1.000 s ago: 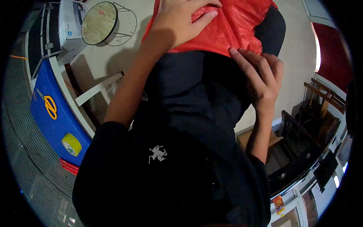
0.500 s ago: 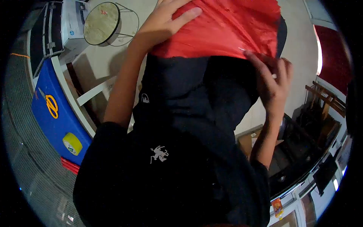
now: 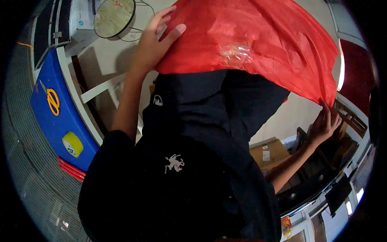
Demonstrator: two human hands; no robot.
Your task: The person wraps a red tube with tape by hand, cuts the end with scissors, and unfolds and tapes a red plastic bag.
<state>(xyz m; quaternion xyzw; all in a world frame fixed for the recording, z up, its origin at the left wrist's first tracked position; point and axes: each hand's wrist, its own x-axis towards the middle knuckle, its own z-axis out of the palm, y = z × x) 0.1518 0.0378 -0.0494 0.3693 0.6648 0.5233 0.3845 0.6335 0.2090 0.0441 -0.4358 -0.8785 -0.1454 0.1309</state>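
Note:
A thin red sheet [image 3: 258, 24], wrinkled and shiny, lies spread over my lap, its near edge crossing my dark trousers. Near the middle of that edge sits a glossy clear patch [image 3: 238, 56] that looks like tape. My left hand [image 3: 153, 44] rests at the sheet's left side, thumb and fingers spread apart, the fingertips touching the red material. Out to the right, my right hand [image 3: 325, 122] pinches the sheet's near right corner and holds it stretched away from my legs.
On a blue surface [image 3: 52, 133] at left lie yellow-handled scissors [image 3: 53, 102] and a yellow tape roll [image 3: 72, 144]. Red sticks [image 3: 71, 169] are beside it. A round stool [image 3: 115, 18] and a white box [image 3: 82, 24] stand beyond; a cardboard box [image 3: 270, 153] is at lower right.
My right hand has moved right and down, pulling the corner outward. The red sheet now spreads wider, and the clear patch has come into view. My left hand has shifted slightly left and down, fingers spread.

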